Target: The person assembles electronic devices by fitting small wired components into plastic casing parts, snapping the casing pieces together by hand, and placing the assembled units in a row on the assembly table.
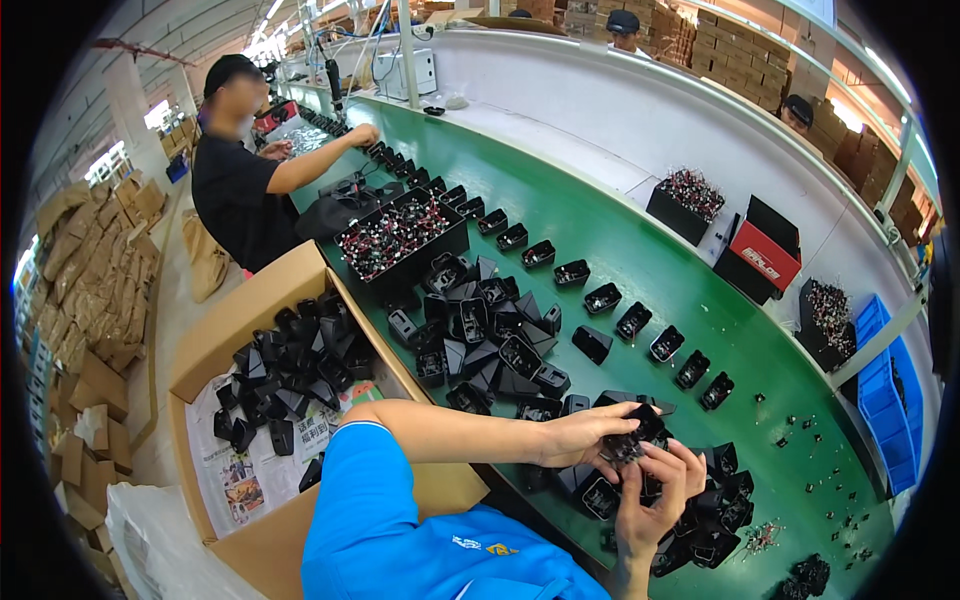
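Roughly, left to right: cardboard box (232,330) at lower left of the frame, lined with newspaper, holds a loose heap of black plastic housings (290,375), so plenty of stock left. A co-worker in black (240,195) at upper left reaches onto the green table (620,240). Mid-frame sits a black tray (400,238) of small red-and-white parts, then an unsorted pile of housings (485,345) just right of the box. A diagonal row of housings (600,298), open side up, runs from upper centre to mid right (looks like the finished lot, my guess).

Lower centre: left hand (580,438) and right hand (655,495) meet over one black housing (635,435). Left grip is clamped around it; right fingertips pinch at its lower edge, touching it, so also closed on it. What exactly the fingers fit inside is too small to tell. More housings (715,505) crowd under and right of the hands. Small loose parts (830,440) scatter at lower right; blue bin (890,400) at far right.

Judgement: partway through, with a sizable backlog.
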Available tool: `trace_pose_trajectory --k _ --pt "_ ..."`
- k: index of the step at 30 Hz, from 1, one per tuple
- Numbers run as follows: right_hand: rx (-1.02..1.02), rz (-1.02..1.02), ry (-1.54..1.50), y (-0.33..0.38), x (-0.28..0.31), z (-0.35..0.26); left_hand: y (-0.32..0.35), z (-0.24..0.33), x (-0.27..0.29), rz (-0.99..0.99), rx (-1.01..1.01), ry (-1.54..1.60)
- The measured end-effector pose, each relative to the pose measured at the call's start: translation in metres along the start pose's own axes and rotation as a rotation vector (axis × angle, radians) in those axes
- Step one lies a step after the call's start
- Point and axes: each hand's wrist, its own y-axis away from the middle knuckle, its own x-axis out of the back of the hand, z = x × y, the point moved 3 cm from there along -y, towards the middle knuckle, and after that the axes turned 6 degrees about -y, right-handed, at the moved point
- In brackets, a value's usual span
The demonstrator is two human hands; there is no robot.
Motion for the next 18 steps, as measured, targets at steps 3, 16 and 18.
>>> trace_pose_trajectory --k 3,16,18 --pt "0.069 -0.102 0.250 -0.003 -0.011 -0.003 -0.002 -0.003 -0.003 -0.009 -0.018 0.072" --pt "-0.114 -0.111 0.160 -0.004 -0.008 0.010 -0.005 0.007 0.005 -0.137 -0.096 -0.041" --pt "-0.151 -0.104 0.122 -0.004 -0.007 0.011 -0.005 0.007 0.008 -0.130 -0.096 -0.098"
